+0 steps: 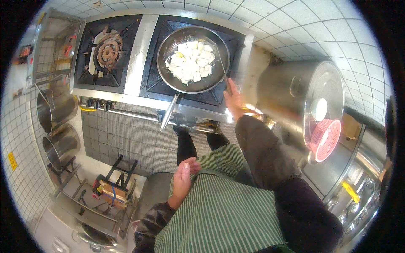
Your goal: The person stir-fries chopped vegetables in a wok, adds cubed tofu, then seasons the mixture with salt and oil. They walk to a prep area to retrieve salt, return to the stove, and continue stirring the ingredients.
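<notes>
White tofu-like cubes (193, 61) lie heaped in the middle of a dark frying pan (172, 80), with a little yellow among them. The pan sits over the right burner, its metal handle (170, 110) pointing toward me past the stove's front edge. My right hand (233, 100) grips the handle of a thin utensil (223, 64) at the pan's right rim. The utensil's shaft runs along the inside of that rim; I cannot tell the shape of its far end. In front of my green striped apron (221, 212), my left hand (185, 174) is loosely curled with nothing in it.
On the left is a bare, rusty burner (109, 50). A large steel stockpot (284, 85) stands right of the stove, with a pink basket (326, 139) by its lid. Control knobs (98, 104) line the stove's front. Steel pots (60, 109) stand at the left wall.
</notes>
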Demonstrator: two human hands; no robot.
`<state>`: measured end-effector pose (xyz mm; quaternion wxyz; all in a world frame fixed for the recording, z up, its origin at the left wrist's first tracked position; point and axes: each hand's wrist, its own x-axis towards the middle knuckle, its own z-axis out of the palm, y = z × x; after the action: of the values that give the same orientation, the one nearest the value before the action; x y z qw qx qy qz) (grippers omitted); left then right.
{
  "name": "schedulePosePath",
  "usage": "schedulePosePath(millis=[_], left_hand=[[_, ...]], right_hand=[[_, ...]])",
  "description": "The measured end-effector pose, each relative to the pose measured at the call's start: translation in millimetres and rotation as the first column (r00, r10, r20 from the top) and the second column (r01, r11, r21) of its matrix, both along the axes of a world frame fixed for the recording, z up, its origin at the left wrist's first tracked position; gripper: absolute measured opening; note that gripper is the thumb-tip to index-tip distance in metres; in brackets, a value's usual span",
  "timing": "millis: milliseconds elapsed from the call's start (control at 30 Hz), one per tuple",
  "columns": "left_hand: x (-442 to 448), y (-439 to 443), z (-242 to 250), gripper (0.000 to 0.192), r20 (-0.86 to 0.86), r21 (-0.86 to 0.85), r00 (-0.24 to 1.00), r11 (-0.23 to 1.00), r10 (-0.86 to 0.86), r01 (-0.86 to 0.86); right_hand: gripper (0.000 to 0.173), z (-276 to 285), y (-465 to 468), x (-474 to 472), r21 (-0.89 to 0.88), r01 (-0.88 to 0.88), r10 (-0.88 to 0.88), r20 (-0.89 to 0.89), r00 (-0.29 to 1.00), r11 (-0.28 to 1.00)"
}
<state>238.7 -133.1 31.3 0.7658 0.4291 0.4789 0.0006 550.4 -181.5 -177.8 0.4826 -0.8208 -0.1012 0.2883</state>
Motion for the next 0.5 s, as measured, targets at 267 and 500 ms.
schedulePosePath(millis=[267,500], left_hand=[[16.7,-24.6,11.3,0.042,0.083,0.000,0.991,0.995,0.101,-0.101],[12.1,-35.7,36.0,0.041,0.128,0.003,0.980,0.988,0.153,-0.155]], right_hand=[[0.094,-19.8,-21.7,-0.9,-0.207,-0.274,0.250,-0.136,0.959,0.939],[0.082,16.0,-46.9,4.9,-0.115,-0.332,0.295,-0.259,0.920,0.936]])
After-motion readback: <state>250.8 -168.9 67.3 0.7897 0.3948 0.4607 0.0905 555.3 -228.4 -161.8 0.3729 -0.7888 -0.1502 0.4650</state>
